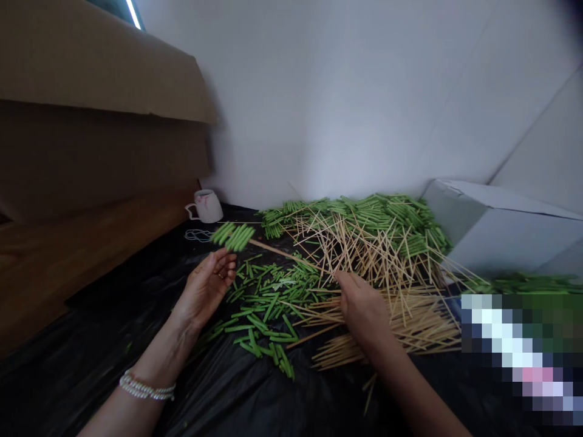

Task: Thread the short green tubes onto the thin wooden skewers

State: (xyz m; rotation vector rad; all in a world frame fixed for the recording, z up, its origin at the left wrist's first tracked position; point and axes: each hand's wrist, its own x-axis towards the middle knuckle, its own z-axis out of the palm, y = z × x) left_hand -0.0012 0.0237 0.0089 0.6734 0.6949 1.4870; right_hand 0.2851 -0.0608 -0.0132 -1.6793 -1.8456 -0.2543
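Observation:
My right hand [362, 303] is closed on the lower end of a wooden skewer [285, 252]. Green cut bean pieces [234, 237] are threaded side by side across its far end, slightly blurred. Just below them is my left hand [212, 285], palm up, fingers curled but apart, with nothing visible in it. Loose green pieces [268, 297] are scattered on the black plastic sheet [218, 382] between my hands. Bare skewers [419, 321] lie in a heap under and beyond my right hand. Behind them, filled skewers [387, 215] form a pile, their sticks pointing toward me.
A white mug [208, 206] stands at the back left, near a loop of thin cord [198, 235]. A large cardboard box [104, 121] rises on the left. At the right is a white box [510, 233], with more green pieces [528, 283] beside it.

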